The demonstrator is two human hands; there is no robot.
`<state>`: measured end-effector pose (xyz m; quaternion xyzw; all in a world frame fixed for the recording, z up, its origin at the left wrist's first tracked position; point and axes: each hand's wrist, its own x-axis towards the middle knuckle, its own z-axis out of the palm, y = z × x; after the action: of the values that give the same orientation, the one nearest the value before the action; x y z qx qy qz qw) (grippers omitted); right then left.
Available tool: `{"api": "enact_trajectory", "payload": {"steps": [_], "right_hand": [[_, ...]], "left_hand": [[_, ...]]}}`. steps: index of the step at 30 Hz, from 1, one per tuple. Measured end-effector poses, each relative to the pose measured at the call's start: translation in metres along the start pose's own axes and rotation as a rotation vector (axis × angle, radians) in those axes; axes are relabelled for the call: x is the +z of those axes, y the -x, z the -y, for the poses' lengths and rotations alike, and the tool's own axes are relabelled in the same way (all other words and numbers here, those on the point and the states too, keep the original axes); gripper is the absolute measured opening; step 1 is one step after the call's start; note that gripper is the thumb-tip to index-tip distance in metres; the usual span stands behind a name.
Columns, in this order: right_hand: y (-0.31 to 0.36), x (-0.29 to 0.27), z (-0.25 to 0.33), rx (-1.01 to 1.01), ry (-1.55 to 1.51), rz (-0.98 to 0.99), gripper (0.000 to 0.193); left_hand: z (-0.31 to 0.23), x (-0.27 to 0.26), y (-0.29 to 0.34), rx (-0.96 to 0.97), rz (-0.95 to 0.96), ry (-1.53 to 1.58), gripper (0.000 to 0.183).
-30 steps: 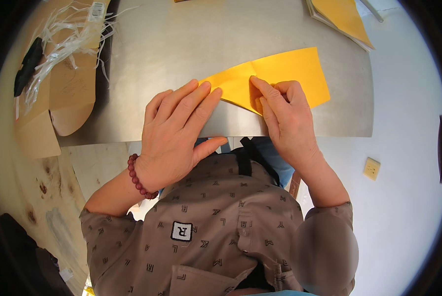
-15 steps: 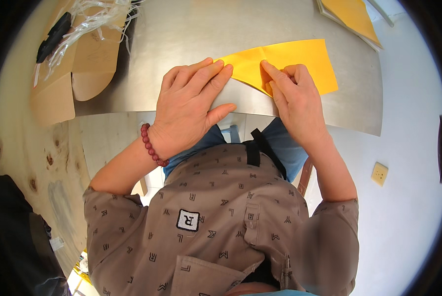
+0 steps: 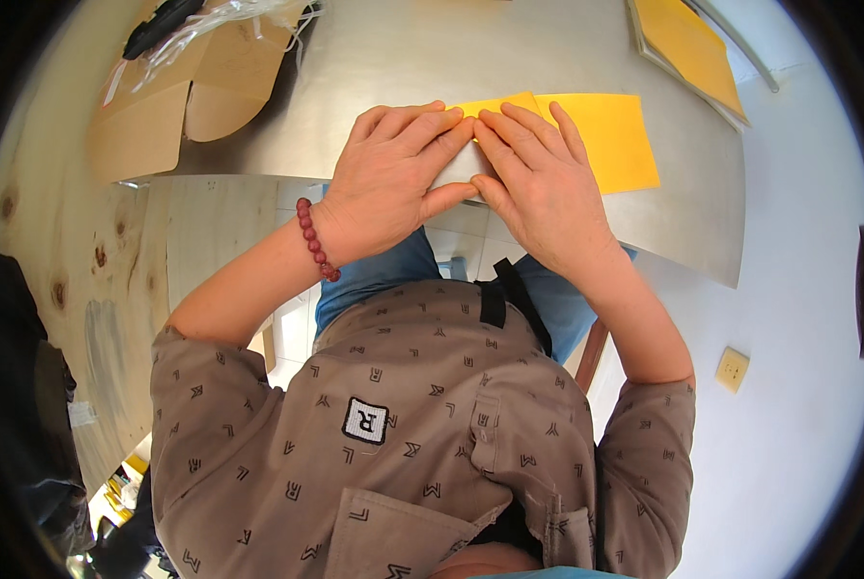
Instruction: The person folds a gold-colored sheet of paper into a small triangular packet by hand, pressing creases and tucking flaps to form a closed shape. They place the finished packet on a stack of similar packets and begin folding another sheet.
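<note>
Close to the front edge of the table (image 3: 403, 58), yellow paper (image 3: 608, 145) is touched.
It is partly covered by the left hand (image 3: 382, 179) and right hand (image 3: 546, 193), fingers stretched out; bare table is seen behind.

So we've got our bare left hand (image 3: 384, 179), dark red round-bead bracelet (image 3: 308, 232) on the wrist, right beside our bare right hand (image 3: 548, 193), fingers spread over a creased bright yellow paper sheet (image 3: 610, 145), thumbs nearly meeting. Our smooth grey metal table (image 3: 403, 63) also has a brown cardboard piece (image 3: 142, 125) with thin clear plastic strips (image 3: 205, 37) up left, plus a yellow-topped paper stack (image 3: 690, 48) up right.
</note>
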<state>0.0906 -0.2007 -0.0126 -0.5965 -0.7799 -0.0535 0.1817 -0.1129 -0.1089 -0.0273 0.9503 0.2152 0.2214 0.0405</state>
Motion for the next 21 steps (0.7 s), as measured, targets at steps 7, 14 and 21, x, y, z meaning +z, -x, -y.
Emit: {"api": "enact_trajectory", "payload": {"steps": [7, 14, 21], "right_hand": [[0.024, -0.009, -0.004, -0.021, 0.082, 0.032, 0.043], [0.065, -0.039, -0.008, 0.066, 0.099, 0.112, 0.044], [0.079, -0.043, -0.011, 0.097, 0.045, 0.102, 0.046]], "left_hand": [[-0.001, -0.002, 0.002, -0.003, 0.048, 0.0, 0.067], [-0.002, -0.003, 0.002, 0.046, 0.026, -0.035, 0.069], [-0.002, -0.005, 0.001, 0.083, 0.045, -0.08, 0.065]]}}
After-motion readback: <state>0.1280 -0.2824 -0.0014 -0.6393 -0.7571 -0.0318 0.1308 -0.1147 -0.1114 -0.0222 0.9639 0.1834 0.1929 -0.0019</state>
